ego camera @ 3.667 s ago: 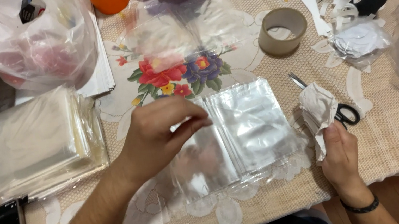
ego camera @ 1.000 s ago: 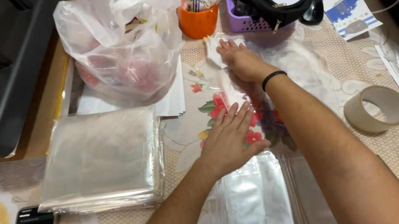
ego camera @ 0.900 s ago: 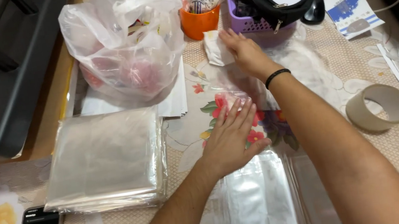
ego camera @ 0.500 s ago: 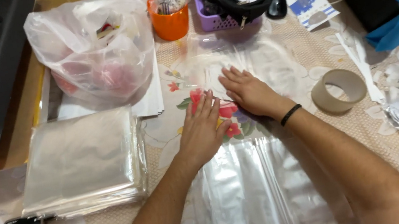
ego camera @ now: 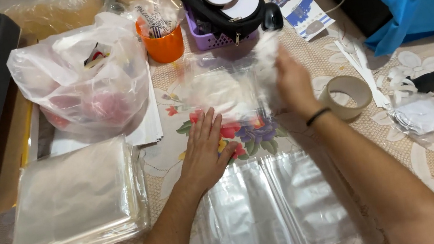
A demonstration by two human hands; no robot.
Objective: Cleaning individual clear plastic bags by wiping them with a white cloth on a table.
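My left hand [ego camera: 206, 155] lies flat, fingers spread, pinning the clear plastic bag [ego camera: 224, 95] to the surface so it cannot slide; my right hand [ego camera: 291, 79], fingers clamped on its far-right edge, lifts that edge clear.

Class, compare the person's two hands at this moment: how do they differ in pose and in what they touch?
The left hand lies flat, palm down, fingers spread on the flowered tablecloth; the right hand is raised off it. The left hand holds nothing; the right hand grips a clear plastic bag. Only the right wrist wears a dark band. Both are bare.
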